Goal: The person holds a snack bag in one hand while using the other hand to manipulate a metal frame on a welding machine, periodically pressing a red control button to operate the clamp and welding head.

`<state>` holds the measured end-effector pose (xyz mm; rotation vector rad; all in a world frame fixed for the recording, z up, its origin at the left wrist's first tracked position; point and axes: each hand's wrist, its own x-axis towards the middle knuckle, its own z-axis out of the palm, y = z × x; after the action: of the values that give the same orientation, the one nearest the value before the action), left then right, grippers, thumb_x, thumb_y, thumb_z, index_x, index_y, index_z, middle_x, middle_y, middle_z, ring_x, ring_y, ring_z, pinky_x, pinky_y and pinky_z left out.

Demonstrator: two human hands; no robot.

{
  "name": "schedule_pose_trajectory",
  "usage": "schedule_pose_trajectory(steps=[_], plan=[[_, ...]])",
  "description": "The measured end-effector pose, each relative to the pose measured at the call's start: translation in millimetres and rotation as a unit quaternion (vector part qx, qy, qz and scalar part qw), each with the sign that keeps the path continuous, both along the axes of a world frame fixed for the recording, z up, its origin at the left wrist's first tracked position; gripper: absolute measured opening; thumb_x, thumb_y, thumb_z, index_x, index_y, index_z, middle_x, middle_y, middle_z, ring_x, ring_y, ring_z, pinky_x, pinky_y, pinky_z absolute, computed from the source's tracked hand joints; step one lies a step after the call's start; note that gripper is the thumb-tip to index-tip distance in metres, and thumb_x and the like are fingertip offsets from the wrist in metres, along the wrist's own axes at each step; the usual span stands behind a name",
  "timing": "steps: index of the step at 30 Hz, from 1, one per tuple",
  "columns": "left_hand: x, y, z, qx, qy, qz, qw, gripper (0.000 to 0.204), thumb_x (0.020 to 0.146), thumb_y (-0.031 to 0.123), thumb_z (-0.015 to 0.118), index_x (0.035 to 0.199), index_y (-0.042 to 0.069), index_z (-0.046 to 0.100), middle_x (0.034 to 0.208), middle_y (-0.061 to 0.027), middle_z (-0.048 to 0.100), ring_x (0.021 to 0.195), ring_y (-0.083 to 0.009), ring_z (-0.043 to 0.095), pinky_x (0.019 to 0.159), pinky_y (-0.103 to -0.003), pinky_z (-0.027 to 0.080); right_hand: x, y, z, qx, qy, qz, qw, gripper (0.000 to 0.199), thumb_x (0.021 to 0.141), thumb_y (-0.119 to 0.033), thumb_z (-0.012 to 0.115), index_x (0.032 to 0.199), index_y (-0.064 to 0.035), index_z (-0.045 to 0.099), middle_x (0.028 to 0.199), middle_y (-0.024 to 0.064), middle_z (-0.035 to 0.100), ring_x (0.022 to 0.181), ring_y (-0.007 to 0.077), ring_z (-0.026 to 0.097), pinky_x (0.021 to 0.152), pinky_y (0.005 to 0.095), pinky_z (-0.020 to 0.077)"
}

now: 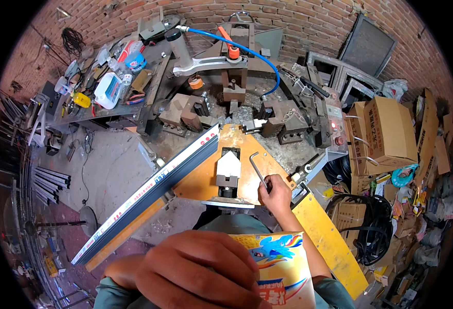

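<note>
Close up at the lower edge, my left hand (198,270) is closed on a colourful printed packet (286,257) with a blue cartoon pony on it; part of the packet is hidden behind the fingers. My right hand (275,194) grips a hex key (258,169), its bent end pointing up and away, over the orange machine plate (198,183). Left of that hand, a pale pointed block (228,165) sits in a slot in the plate. A long black and white profile (154,188) with printed film lies diagonally along the left arm of the machine.
Behind the plate stand metal clamp blocks (288,123), a lever arm (211,65) and a blue hose (262,54). A cluttered bench (87,117) holds bottles and tools at left. Cardboard boxes (391,129) and coiled black cable (368,226) lie right of the yellow machine arm (332,242).
</note>
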<state>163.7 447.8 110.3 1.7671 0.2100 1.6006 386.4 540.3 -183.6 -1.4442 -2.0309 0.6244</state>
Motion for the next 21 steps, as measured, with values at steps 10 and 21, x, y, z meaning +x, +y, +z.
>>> schedule_pose_trajectory(steps=[10, 21], plan=[[-2, 4, 9, 0.005, 0.029, -0.022, 0.999, 0.011, 0.098, 0.005, 0.065, 0.101, -0.005, 0.070, 0.105, -0.0207, 0.076, 0.091, -0.0355, 0.072, 0.083, -0.047, 0.061, 1, -1, 2, -0.006, -0.009, -0.008, 1.000, 0.018, 0.084, -0.019, 0.076, 0.087, -0.0064, 0.063, 0.083, 0.0121, 0.065, 0.074, 0.0347, 0.067, 0.064, 0.0449, 0.0532], [-10, 24, 18, 0.059, 0.105, -0.045, 0.992, 0.024, 0.099, 0.013, 0.070, 0.116, -0.004, 0.073, 0.110, -0.0188, 0.075, 0.096, -0.0330, 0.070, 0.086, -0.044, 0.058, 1, 0, -2, 0.013, 0.006, -0.004, 1.000, 0.017, 0.083, -0.018, 0.077, 0.087, -0.0069, 0.064, 0.081, 0.0127, 0.065, 0.068, 0.0351, 0.066, 0.061, 0.0439, 0.0521]])
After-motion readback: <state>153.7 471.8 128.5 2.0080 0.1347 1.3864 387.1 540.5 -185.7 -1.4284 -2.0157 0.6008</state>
